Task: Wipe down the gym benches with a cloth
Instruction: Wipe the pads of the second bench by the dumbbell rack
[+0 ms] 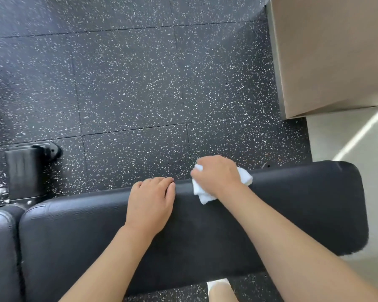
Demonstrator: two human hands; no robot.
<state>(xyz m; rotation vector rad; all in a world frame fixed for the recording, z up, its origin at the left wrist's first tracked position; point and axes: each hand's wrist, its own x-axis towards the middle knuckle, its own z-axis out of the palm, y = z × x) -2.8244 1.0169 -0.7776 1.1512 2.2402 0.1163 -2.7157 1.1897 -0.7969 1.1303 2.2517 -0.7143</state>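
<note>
The long black padded vinyl bench (271, 214) runs left to right under the person. The right hand (216, 175) holds a bunched white cloth (202, 196) in a closed grip on the bench's far edge, about midway along it. The left hand (150, 205) rests flat just left of the cloth, fingers relaxed over the same edge, holding nothing. Unwiped padding seems to stretch rightward along the bench's long axis, so the right hand is better placed to sweep there.
</note>
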